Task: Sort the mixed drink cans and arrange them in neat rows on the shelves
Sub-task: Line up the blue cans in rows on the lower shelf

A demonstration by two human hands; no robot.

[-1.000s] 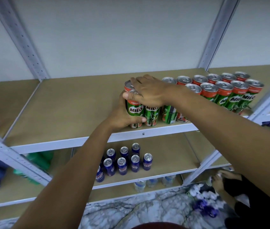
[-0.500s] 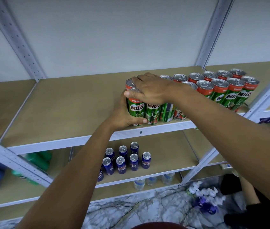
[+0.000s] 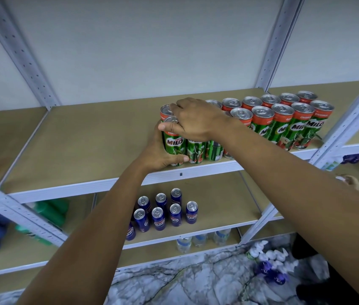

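Note:
Two rows of green and red Milo cans point(image 3: 283, 126) stand on the upper shelf point(image 3: 81, 146), running from its right end toward the middle. My left hand point(image 3: 160, 156) wraps the side and base of the leftmost front Milo can point(image 3: 174, 143). My right hand point(image 3: 194, 119) lies flat over the tops of the left-end cans, thumb on the front can's rim. Several cans under it are hidden. On the shelf below, several blue Pepsi cans point(image 3: 166, 213) stand in two short rows.
White slotted uprights point(image 3: 273, 47) frame the shelves. Water bottles point(image 3: 199, 239) sit on the lowest shelf. Blurred green and blue objects point(image 3: 48, 213) stand at the left. White and purple bottles point(image 3: 268, 264) lie on the marble floor. Another person's hand point(image 3: 350, 180) shows at the right edge.
Both hands keep their hold on the left-end Milo cans. The view has shifted slightly; the other person's hand at the right has moved upward.

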